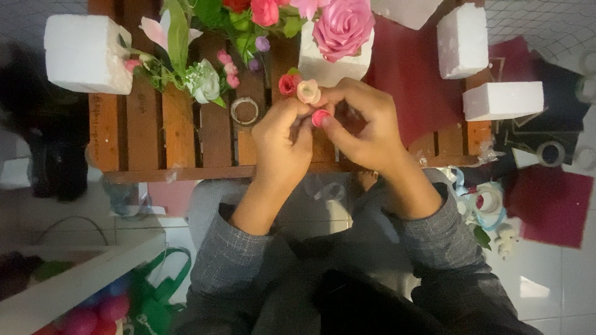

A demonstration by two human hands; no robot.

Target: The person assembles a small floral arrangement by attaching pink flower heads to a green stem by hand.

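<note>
**Pink bud pinched between two hands**

Grey checked sleeves (236,254) lead up to both hands, meeting over a slatted wooden table (149,133). Left hand (282,146) and right hand (363,127) are curled, fingertips closed on a small pink flower bud (320,117) — it sits right between the thumbs. Just beyond the fingers lie a pale rosebud (308,91) and a red one (287,84). Farther off — a tape ring (244,110), white foam blocks (87,53), a large pink rose (343,26).

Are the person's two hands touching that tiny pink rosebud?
Touching. The head view shows the right hand and left hand both pinching the small pink rosebud with their fingertips; no gap shows.
</note>
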